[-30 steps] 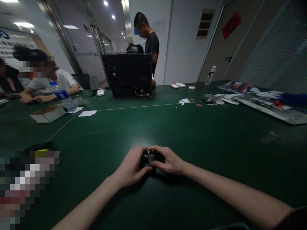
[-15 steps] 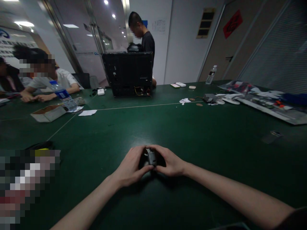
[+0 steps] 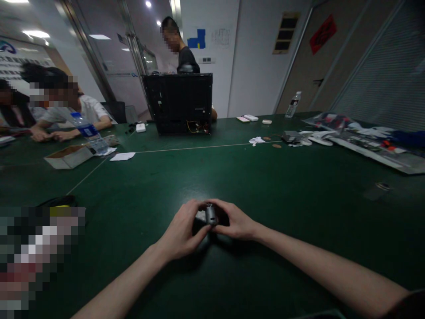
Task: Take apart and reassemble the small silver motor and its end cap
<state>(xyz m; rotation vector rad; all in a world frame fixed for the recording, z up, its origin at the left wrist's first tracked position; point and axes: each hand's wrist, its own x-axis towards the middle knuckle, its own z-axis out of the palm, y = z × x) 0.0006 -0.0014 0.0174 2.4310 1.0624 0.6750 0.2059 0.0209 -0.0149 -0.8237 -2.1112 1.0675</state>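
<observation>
1 grey cylindrical DC motor (image 3: 210,215) is held at the lower centre of the frame, between the left hand (image 3: 181,232) and the right hand (image 3: 236,221). Left hand: curled, thumb at the motor's lower end, fingertips at its upper end. Right hand: matching curled grip from the opposite side. Motor attitude: near upright, dark slot facing the viewer. Contact with the green tabletop (image 3: 265,186): cannot be determined.

Status, as judged from this view: 2-handed grip established; motor not set down free of the hands. Work completed or remaining at its upper end cannot be read, as the fingertips partly cover it.

Surrounding items: 1 black panel chassis (image 3: 179,99), upper centre; 1 open cardboard box (image 3: 68,160), left side; 1 clear bottle (image 3: 293,105), upper right.
</observation>
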